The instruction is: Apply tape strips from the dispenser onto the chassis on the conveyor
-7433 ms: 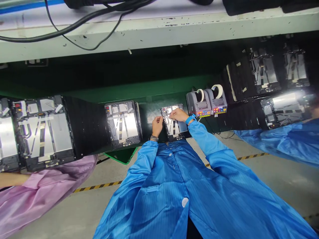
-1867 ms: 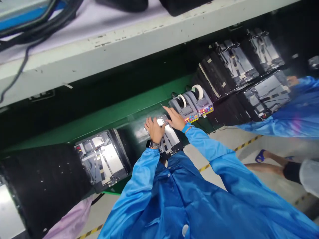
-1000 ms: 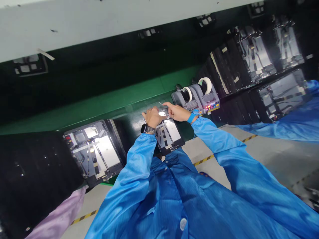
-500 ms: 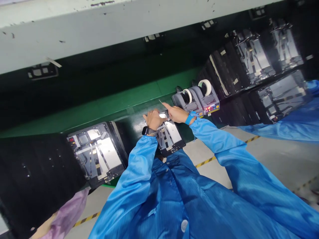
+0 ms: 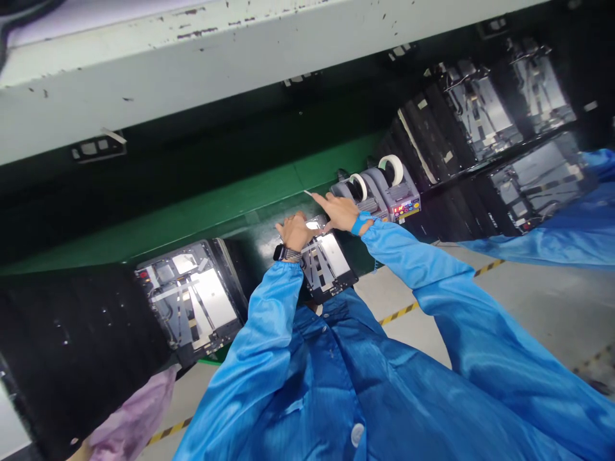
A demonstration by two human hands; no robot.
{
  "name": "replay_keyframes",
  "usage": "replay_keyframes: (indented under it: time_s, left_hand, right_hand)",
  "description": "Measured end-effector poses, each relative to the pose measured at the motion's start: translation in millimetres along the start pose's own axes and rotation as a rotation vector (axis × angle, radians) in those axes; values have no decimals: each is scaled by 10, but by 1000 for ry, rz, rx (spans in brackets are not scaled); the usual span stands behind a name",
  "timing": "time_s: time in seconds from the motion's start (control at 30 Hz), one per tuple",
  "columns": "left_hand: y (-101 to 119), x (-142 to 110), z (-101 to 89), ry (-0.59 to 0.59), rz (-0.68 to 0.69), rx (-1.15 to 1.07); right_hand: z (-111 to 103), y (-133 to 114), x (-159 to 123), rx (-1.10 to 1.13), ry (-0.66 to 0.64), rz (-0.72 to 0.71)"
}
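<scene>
at the near edge of the table (image 5: 265, 238), an opened electronic panel (image 5: 331, 259) lies close to the person; the left hand (image 5: 294, 232) rests spread over its upper corner. the right hand (image 5: 340, 212) points its index finger, a pale strip (image 5: 308, 193) at the tip; whether it grips anything, i cannot tell. tape dispensers (image 5: 402, 189) stand just beyond, a panel stack (image 5: 211, 298) leftward.

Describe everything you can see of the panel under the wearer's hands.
The panel is a flat, roughly rectangular unit with bright, metallic-looking silver areas, dark lengthwise strips and a black band along its near edge. It appears to lie flat, slightly turned, at the near edge of the green bench. The left hand rests on its far end, hiding part; whether the right hand touches it is unclear.
</scene>
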State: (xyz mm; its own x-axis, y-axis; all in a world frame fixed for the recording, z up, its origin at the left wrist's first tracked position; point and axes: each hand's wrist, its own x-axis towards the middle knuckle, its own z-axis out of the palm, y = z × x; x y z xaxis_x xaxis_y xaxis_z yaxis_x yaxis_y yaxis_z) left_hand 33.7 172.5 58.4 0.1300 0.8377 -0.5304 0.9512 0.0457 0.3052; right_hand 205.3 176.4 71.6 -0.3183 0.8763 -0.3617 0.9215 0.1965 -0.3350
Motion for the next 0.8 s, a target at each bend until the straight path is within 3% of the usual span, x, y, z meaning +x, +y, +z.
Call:
replay_keyframes:
  time_s: [0.17,0.37,0.47,0.57,0.67,0.73,0.8]
  left_hand:
    - [-13,15,16,1,16,-7]
    - [-44,-19,-20,17,49,-41]
    - [-134,-145,-95,180,110,-201]
    - [-311,-395,-75,487,157,-493]
    - [-544,-705,161,718,100,-768]
    - [-693,-875,416,743,6,-889]
    - [-807,-979,678,679,-88,-995]
  right_hand:
    - [-71,259,191,67,-9,-98]
    - [-28,147,-27,112,33,-60]
    - [55,108,-165,119,34,-23]
    - [100,88,-258,162,73,-3]
    - [179,-65,-354,256,212,-43]
    - [303,-252,-408,373,263,-125]
    - [471,-450,-422,478,232,-225]
